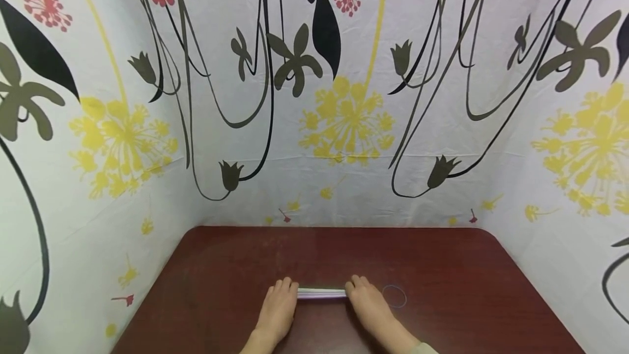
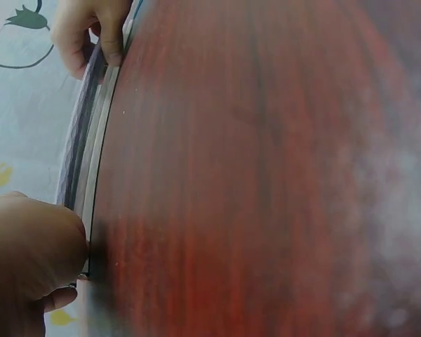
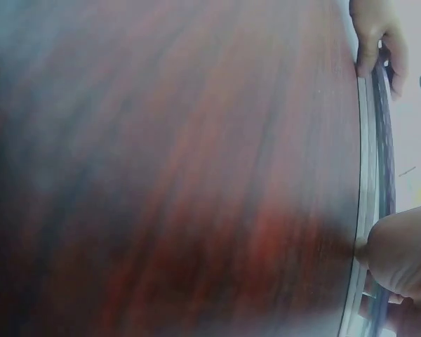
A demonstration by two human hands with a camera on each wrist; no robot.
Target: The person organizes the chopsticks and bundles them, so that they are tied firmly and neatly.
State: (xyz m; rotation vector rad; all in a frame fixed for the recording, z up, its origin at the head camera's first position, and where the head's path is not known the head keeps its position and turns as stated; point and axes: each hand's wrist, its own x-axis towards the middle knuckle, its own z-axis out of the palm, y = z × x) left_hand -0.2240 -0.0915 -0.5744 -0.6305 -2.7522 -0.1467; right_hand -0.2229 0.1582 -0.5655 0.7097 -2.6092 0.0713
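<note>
A low stack of thin, flat layers (image 1: 321, 293) with white and lilac edges stands on the table between both hands. My left hand (image 1: 278, 308) grips its left end, fingers over the far side. At the other end my right hand (image 1: 368, 302) holds it the same way. From the left wrist, several pale and dark layers (image 2: 91, 154) show edge-on, the thumb of the left hand (image 2: 31, 246) on the near side. The right wrist view has the right hand (image 3: 407, 253) pinching the layers (image 3: 375, 154). The stack's ends are hidden by the hands.
A thin bluish loop (image 1: 395, 296), like a rubber band, lies on the table just right of my right hand. The dark red-brown wooden table (image 1: 236, 255) has rounded far corners. Flower-printed white cloth (image 1: 344, 190) hangs behind it and along both sides.
</note>
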